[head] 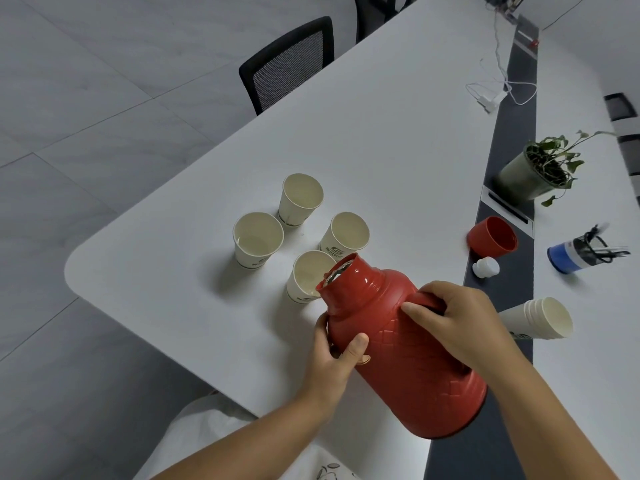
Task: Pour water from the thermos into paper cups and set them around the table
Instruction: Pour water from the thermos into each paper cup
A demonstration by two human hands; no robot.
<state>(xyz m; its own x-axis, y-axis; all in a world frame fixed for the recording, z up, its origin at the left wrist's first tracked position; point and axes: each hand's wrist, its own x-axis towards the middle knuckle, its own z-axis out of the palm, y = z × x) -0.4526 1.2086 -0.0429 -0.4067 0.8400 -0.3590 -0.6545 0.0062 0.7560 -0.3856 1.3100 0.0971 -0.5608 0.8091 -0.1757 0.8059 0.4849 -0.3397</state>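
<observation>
Right hand (460,323) gripping handle, left hand (334,358) cupping body of red thermos (398,341), tilted at frame centre over nearest paper cup (306,277) on tabletop (381,150); best tipped slowly, spout kept above rim, judging fill.

Light: soft, even, fairly dim; cool grey cast.
Shadows: faint, falling toward 7 o'clock from the paper cups (300,233).
Glare: small highlights on thermos (401,344).
Edges: wide-angle bending; pen holder (576,254) at 3 o'clock perhaps motion-blurred.
</observation>
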